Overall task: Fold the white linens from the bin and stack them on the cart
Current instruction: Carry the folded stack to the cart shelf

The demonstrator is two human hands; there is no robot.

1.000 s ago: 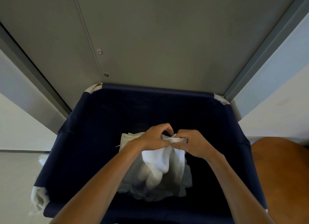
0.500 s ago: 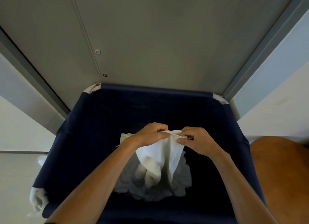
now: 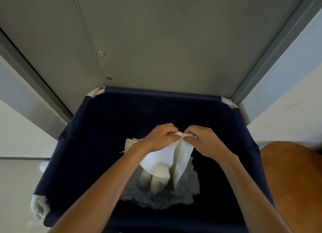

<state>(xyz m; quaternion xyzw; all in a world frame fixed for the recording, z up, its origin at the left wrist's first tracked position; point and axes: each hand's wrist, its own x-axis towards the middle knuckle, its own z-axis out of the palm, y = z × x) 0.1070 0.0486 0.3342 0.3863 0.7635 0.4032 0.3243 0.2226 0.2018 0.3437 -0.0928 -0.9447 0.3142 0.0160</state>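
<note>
Mid-frame, over the navy fabric bin [image 3: 90, 145], the left hand [image 3: 161, 137] and right hand [image 3: 203, 139] pinch one white linen's [image 3: 167, 158] top edge together.

Hidden and cut off, head view.
I lose the bin's [image 3: 104, 145] near rim and both forearms at the bottom edge. A brown rounded surface [image 3: 287, 180] runs off right. The held linen [image 3: 181, 152] covers part of the pile [image 3: 188, 192]. The bin floor is too dark to read. Fingertips of the left hand [image 3: 160, 137] and right hand [image 3: 203, 140] curl out of sight.

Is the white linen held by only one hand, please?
No, the left hand and the right hand both pinch the white linen at its top.
</note>
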